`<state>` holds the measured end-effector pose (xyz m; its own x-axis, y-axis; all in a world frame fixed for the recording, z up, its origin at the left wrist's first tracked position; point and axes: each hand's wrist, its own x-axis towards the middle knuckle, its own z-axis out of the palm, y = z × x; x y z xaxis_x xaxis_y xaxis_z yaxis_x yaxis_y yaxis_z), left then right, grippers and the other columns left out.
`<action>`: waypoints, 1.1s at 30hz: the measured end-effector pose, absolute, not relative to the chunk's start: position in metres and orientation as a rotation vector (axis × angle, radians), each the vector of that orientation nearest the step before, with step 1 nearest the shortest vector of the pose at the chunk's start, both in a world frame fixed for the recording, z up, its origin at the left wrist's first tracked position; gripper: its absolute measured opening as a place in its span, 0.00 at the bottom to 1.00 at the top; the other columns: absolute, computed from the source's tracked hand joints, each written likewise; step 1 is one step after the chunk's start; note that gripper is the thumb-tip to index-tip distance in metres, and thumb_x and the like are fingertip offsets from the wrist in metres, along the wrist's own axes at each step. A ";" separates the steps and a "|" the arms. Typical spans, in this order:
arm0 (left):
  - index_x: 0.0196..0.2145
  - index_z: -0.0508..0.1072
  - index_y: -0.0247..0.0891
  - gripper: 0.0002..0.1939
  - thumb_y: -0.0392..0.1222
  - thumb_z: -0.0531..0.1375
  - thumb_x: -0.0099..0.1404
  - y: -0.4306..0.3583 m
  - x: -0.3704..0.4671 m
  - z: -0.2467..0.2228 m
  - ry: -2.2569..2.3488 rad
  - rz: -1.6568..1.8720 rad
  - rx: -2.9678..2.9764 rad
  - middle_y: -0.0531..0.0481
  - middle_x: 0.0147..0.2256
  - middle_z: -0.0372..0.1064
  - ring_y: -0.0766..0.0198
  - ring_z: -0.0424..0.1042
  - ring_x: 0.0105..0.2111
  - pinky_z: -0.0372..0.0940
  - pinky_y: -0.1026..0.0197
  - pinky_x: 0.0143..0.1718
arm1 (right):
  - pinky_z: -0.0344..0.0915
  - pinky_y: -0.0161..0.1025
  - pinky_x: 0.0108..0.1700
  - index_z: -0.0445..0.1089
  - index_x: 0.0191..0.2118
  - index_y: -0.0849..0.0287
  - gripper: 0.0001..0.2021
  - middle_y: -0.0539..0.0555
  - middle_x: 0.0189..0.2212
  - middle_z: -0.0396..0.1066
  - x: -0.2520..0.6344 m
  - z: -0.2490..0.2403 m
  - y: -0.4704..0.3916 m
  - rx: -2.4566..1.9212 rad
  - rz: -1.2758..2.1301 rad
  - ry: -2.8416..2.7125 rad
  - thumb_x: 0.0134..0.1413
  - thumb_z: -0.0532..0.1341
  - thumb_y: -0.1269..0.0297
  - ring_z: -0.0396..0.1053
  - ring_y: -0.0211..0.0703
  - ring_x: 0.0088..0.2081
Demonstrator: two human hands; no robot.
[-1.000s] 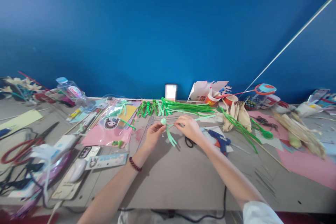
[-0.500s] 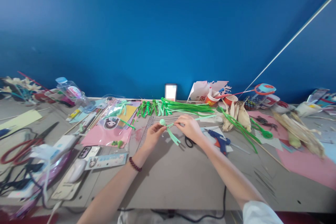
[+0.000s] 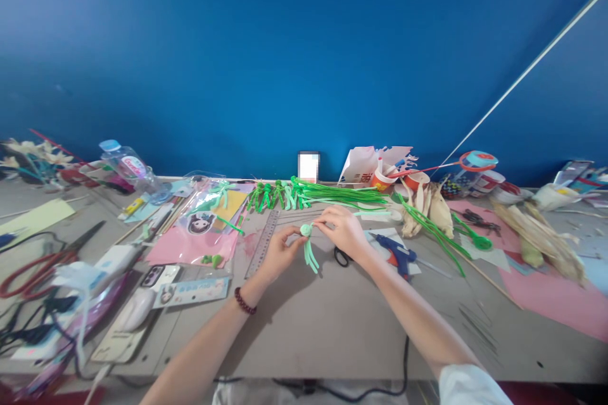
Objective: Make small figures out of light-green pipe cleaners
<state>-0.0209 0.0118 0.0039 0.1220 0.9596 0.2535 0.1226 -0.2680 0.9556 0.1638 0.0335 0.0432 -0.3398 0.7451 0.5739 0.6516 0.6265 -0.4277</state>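
Observation:
A small pale green pipe-cleaner figure is held in the air between my hands, with a round coiled top and several strands dangling below. My left hand, a dark bead bracelet on its wrist, pinches the figure from the left, just under the coil. From the other side, the fingertips of my right hand are closed on a bit of pipe cleaner beside the coil. Behind my hands lie a row of finished-looking green pipe-cleaner figures and a bundle of green pipe cleaners.
Black-handled scissors and a blue glue gun lie by my right forearm. A ruler is left of my hands, beside a clear bag over pink paper. Dried husks, paper cups and a bottle stand farther out.
The figure has shifted slightly right and down, closer to my right fingertips. Its strands hang straighter now. My left hand has moved right with it; my right hand has barely moved.

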 end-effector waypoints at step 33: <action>0.27 0.76 0.36 0.12 0.47 0.68 0.48 0.017 -0.017 -0.002 1.064 1.389 0.985 0.51 0.26 0.71 0.66 0.66 0.28 0.60 0.64 0.33 | 0.59 0.34 0.34 0.76 0.30 0.54 0.07 0.51 0.26 0.70 0.142 0.051 0.004 -1.192 0.308 -2.192 0.53 0.61 0.72 0.68 0.40 0.32</action>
